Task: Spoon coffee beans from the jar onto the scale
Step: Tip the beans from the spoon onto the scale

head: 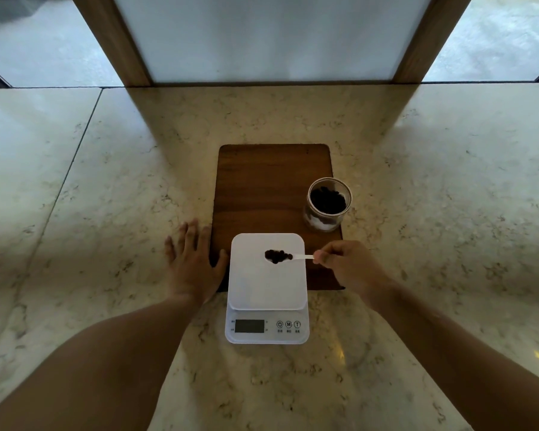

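White plastic spoon (302, 257) pinched by the handle in our right hand (347, 269), its bowl heaped with coffee beans (277, 256) over the scale (266, 284) platform. Our left hand (193, 262) lies flat, fingers spread, on the marble counter (106, 181) beside the scale, while the open jar (328, 204) of beans stands behind on the wooden board (262, 188).

A pale marble countertop (106, 181) carries a dark wooden board (262, 188). A white scale (266, 306) lies partly on the board's near edge, and the left hand (193, 262) rests flat beside it
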